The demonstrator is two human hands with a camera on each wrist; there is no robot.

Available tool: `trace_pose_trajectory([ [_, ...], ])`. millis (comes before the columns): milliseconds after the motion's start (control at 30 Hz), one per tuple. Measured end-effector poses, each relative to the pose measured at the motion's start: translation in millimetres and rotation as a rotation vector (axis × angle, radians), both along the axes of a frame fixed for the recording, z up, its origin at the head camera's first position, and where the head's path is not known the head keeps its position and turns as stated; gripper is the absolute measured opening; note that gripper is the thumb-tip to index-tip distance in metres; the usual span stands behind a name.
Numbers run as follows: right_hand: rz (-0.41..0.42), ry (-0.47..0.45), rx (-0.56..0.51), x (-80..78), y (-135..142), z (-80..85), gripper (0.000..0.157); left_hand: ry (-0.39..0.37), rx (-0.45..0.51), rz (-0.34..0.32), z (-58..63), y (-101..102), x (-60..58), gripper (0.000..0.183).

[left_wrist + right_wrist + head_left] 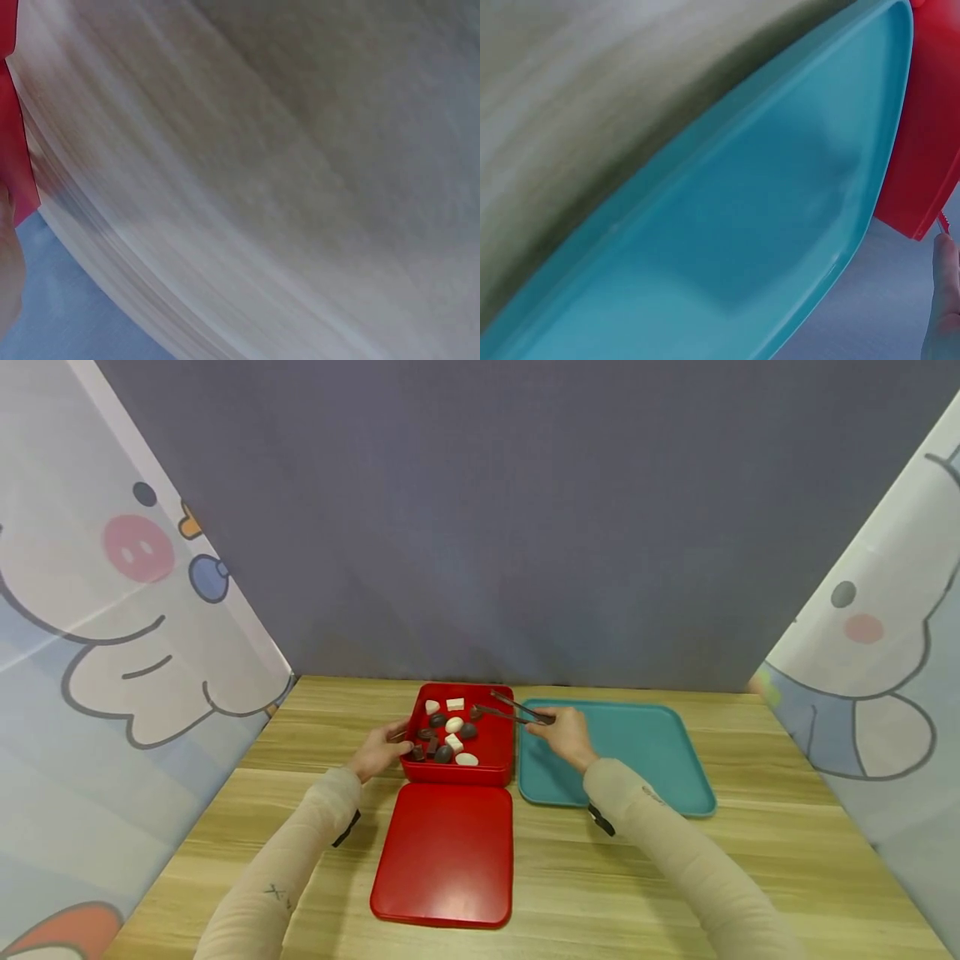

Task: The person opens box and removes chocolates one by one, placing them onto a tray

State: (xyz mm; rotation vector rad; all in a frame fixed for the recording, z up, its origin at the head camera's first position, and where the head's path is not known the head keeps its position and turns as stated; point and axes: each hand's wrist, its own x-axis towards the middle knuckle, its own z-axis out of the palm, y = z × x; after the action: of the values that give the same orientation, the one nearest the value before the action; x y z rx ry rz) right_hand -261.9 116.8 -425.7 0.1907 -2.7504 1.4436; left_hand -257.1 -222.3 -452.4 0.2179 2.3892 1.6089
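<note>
My left hand grips the left wall of a red box, its thumb at the rim; the left wrist view catches a finger against the red wall. Inside the box lie several chocolates, dark and white, among them a white oval one and a dark egg-shaped one. My right hand holds metal tongs from the right, over the box's right wall. The tongs' arms are spread, and one tip overlaps a brown chocolate near the box's middle.
A teal tray lies right of the box, under my right hand and forearm. In front of the box is a flat red lid. The wooden table ends at a grey wall behind; printed cartoon panels flank both sides.
</note>
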Motion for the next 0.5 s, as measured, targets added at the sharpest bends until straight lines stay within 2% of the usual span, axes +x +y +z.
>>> trace_pose_trajectory([
  [300,0.046,0.069,0.175,-2.6,-12.9,9.2,0.031,0.008,0.004,-0.009,-0.1,-0.5,0.7,0.059],
  [500,0.035,0.098,0.269,-6.4,-22.9,15.6,0.029,0.014,-0.010,-0.005,0.1,0.6,0.1,0.059],
])
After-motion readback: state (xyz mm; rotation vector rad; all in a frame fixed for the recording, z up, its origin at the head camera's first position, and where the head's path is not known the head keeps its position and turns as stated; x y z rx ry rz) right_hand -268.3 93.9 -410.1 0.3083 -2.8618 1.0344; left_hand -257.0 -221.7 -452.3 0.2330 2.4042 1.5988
